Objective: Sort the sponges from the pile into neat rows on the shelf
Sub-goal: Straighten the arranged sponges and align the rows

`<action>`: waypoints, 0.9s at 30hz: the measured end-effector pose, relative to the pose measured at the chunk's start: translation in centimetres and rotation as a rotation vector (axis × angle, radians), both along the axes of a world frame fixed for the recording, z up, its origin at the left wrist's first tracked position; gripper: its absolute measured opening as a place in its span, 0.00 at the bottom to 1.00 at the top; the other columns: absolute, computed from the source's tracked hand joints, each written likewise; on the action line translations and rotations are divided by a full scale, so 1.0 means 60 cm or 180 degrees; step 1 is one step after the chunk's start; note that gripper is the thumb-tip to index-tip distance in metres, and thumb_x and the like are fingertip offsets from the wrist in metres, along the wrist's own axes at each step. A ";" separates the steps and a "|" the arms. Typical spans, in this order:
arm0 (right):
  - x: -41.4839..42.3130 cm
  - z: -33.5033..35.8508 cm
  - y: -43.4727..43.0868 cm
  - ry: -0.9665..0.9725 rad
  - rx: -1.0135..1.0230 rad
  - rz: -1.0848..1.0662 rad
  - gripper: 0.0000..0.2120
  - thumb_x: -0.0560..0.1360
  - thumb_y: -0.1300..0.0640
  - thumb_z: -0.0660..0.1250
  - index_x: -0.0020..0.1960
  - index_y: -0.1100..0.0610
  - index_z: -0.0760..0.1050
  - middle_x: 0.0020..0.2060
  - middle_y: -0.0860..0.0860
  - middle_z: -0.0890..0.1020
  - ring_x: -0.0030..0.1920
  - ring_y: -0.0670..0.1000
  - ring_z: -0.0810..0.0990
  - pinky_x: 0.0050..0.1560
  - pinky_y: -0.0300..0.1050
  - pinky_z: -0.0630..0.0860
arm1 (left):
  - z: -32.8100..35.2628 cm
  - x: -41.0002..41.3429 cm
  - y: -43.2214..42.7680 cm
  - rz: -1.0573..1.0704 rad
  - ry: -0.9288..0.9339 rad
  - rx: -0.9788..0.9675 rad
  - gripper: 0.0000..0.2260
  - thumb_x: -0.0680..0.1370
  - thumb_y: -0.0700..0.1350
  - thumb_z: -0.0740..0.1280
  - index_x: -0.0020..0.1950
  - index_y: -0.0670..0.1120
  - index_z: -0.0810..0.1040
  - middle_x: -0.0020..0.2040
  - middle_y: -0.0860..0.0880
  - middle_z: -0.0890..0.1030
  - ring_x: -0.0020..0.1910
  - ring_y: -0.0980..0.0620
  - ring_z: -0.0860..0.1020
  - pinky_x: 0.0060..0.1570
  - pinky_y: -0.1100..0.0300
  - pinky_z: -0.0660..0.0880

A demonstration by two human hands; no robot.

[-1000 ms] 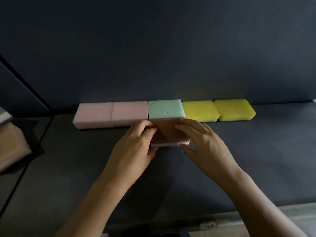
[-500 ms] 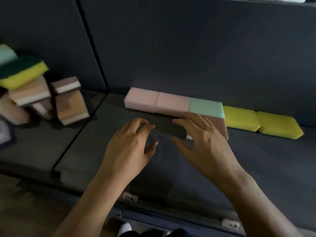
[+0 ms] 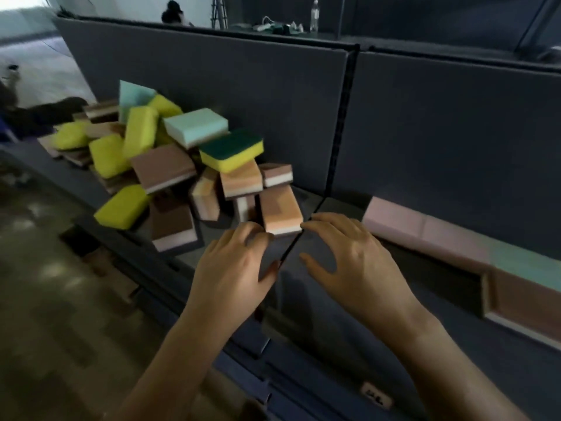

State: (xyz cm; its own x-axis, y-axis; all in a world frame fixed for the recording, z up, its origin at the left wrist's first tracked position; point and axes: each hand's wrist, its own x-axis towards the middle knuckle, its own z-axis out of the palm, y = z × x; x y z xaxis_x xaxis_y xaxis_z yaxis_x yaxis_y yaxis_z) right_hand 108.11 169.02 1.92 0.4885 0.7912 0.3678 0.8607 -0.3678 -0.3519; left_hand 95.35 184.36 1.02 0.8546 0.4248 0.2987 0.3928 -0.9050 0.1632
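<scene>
Few rectangular foam sponges (image 3: pixel 425 232) rowed; most unsorted.
Beside the jumbled multicoloured sponge pile (image 3: pixel 182 165), left hand (image 3: pixel 233 275) and right hand (image 3: pixel 355 262) hover empty, fingers loosely spread.

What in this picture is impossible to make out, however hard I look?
- Head view, pile: upper sponges bury the lower ones, so no count is possible.
- Head view, row: cut off by the right edge, so its end is unseen.
- Head view, left hand: blur hides whether its fingertips touch the orange sponge.
- Head view, far objects beyond the partition: too small and blurred to name.
</scene>
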 end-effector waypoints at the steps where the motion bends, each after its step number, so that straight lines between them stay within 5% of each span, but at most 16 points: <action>1: -0.005 0.002 0.015 -0.0010 -0.0001 0.0019 0.23 0.75 0.48 0.70 0.68 0.50 0.73 0.66 0.49 0.75 0.65 0.52 0.74 0.62 0.51 0.75 | 0.001 -0.006 0.014 0.0021 -0.0010 0.0001 0.17 0.74 0.54 0.66 0.60 0.50 0.78 0.59 0.52 0.76 0.54 0.49 0.77 0.48 0.54 0.75; 11: -0.036 0.006 0.113 -0.0042 0.0044 -0.0065 0.22 0.74 0.49 0.71 0.67 0.51 0.75 0.65 0.48 0.77 0.64 0.52 0.75 0.58 0.51 0.77 | -0.010 -0.041 0.107 0.0003 -0.0173 -0.0068 0.18 0.71 0.52 0.71 0.58 0.47 0.79 0.57 0.49 0.77 0.51 0.48 0.79 0.44 0.54 0.77; 27: -0.054 0.020 0.164 -0.0097 0.0135 -0.0290 0.19 0.75 0.49 0.69 0.65 0.50 0.76 0.63 0.46 0.78 0.62 0.52 0.76 0.59 0.52 0.77 | 0.092 0.067 0.207 -0.0111 -0.0862 0.0394 0.19 0.78 0.54 0.64 0.64 0.46 0.75 0.61 0.45 0.75 0.58 0.46 0.75 0.54 0.53 0.75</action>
